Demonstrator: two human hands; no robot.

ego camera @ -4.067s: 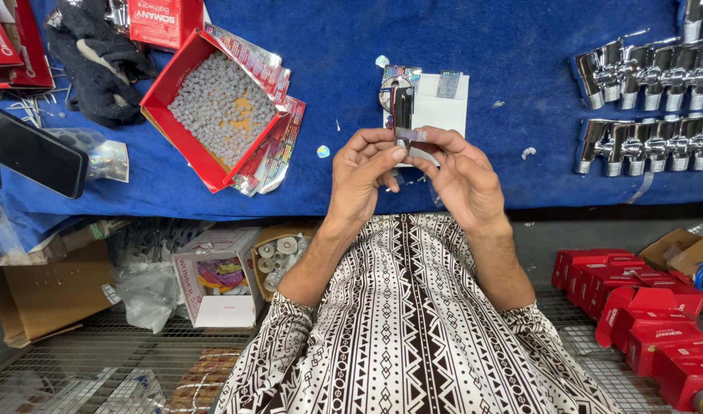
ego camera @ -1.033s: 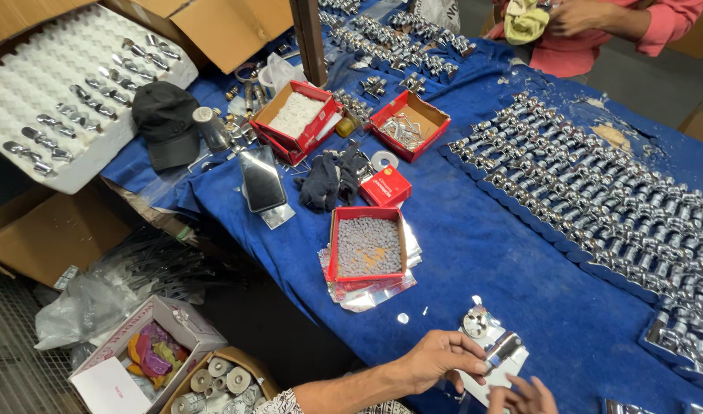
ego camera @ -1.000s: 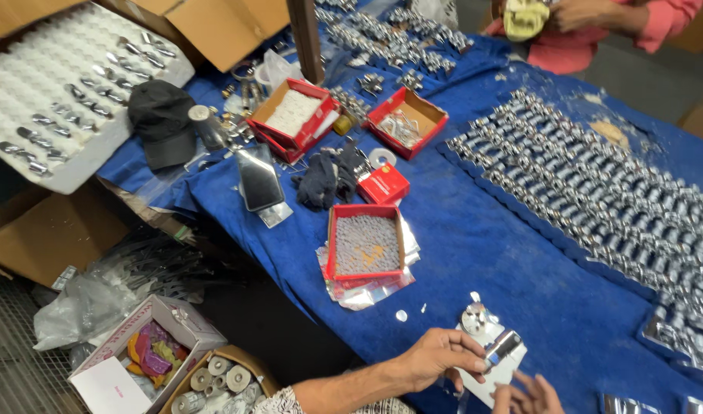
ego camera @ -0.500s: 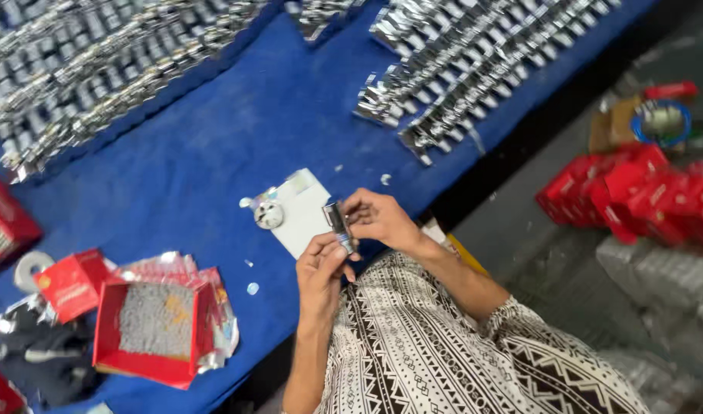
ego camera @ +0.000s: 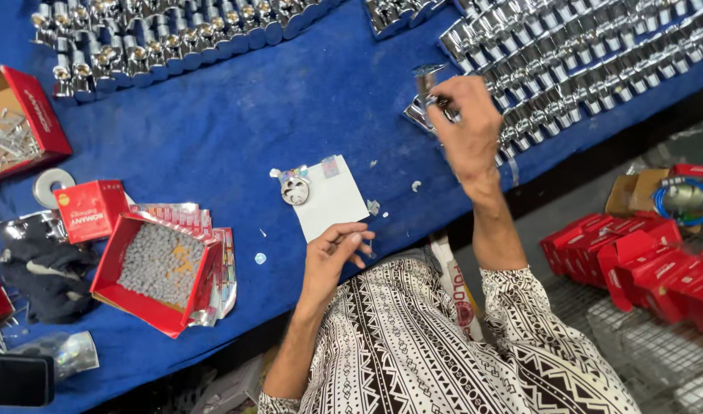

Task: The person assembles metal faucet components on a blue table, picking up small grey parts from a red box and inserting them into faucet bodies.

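Observation:
My right hand (ego camera: 466,126) is stretched out over the rows of shiny metal fittings (ego camera: 589,54) and grips one small chrome fitting (ego camera: 426,79) between its fingers. Near the table's front edge, my left hand (ego camera: 332,257) rests with curled fingers on the corner of a white card (ego camera: 332,201). It seems to pinch a thin small tool, too small to make out. A round metal disc (ego camera: 295,190) lies at the card's far left corner.
An open red box of small grey beads (ego camera: 156,268) sits left of the card. Another red box of metal parts (ego camera: 14,126), a small closed red box (ego camera: 91,211) and dark gloves (ego camera: 41,268) lie further left. More chrome fittings (ego camera: 175,38) line the far side. Red boxes (ego camera: 643,261) are stacked below right.
Both hands were together working at the card's edge. Now my right hand has reached out to the rows of fittings with a chrome piece, and my left hand stays at the card.

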